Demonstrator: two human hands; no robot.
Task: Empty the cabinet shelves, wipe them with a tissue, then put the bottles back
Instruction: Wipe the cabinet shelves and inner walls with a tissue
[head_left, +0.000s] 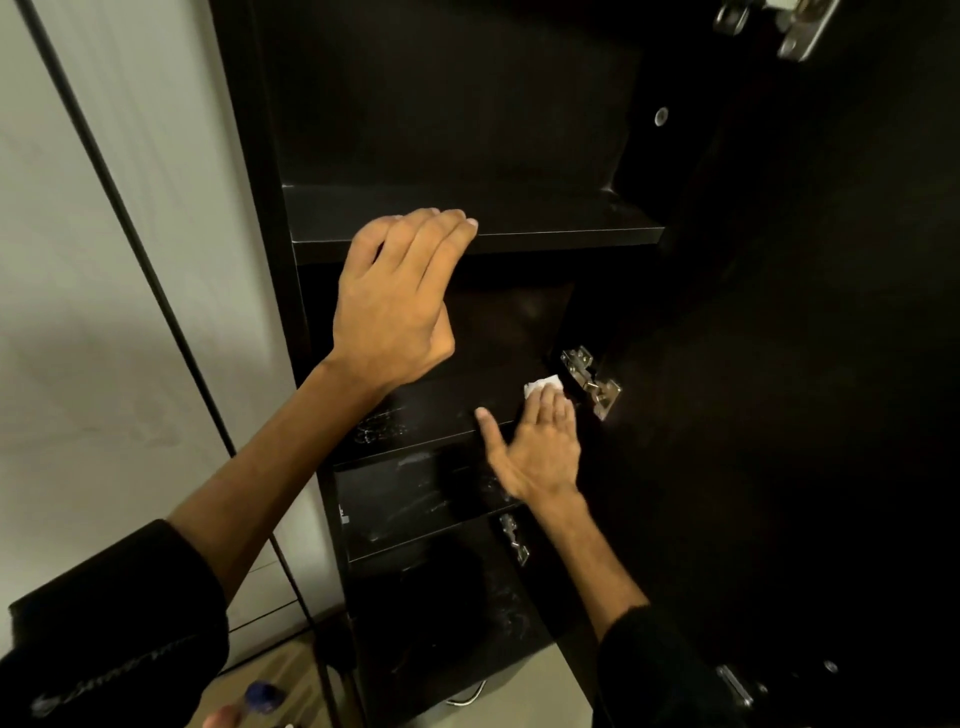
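Note:
A tall black cabinet stands open with bare shelves. My right hand (540, 447) presses a white tissue (543, 385) flat onto the right end of the second shelf (415, 421), fingers over it and thumb spread to the left. My left hand (395, 296) hovers in front of the upper shelf (545, 231), fingers curved and apart, holding nothing. White smears mark the second shelf and the two shelves below (415, 499). A blue-capped bottle (262, 696) shows at the bottom edge, down on the floor.
The open cabinet door (805, 364) fills the right side, with metal hinges (592, 382) just right of the tissue. A thin black cable (130, 234) runs diagonally down the pale wall on the left. A wooden surface lies at the bottom left.

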